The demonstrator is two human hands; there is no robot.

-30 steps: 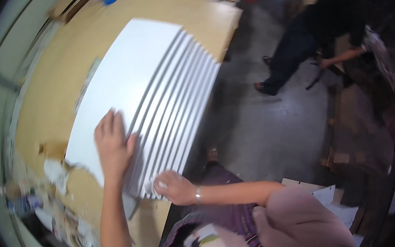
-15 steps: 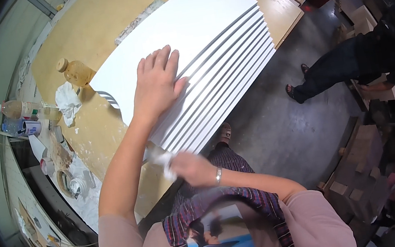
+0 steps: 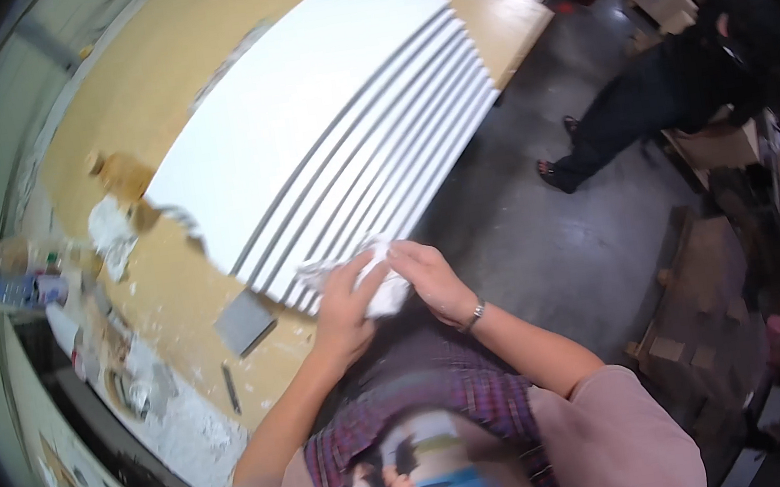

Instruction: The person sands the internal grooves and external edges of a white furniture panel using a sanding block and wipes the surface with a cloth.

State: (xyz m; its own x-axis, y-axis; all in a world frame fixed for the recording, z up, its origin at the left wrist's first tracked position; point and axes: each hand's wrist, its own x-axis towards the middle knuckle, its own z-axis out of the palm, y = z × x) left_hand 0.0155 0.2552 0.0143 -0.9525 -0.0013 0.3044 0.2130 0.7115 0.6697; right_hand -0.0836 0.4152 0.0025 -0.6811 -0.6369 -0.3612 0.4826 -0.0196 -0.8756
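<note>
A crumpled white cloth (image 3: pixel 389 293) is bunched between my two hands, in front of my body at the near edge of the table. My left hand (image 3: pixel 345 310) grips it from the left with bent fingers. From the other side my right hand (image 3: pixel 433 282), with a metal band at the wrist, pinches the cloth. Just beyond them lies a stack of white curved panels (image 3: pixel 293 118), fanned so that several edges show as steps. The cloth overlaps the near corner of the stack; whether it presses on the panels I cannot tell.
A grey square pad (image 3: pixel 244 322) and a thin dark tool (image 3: pixel 231 387) lie on the tan table (image 3: pixel 167 285). Left of the panels are an amber bottle (image 3: pixel 123 176) and a white rag (image 3: pixel 113 237). On the right, a person in dark clothes (image 3: pixel 658 96) stands near cardboard boxes (image 3: pixel 701 289).
My left hand has left the top of the panels and come down to the cloth. My right hand has moved up and right with it. The grey pad and dark tool now show.
</note>
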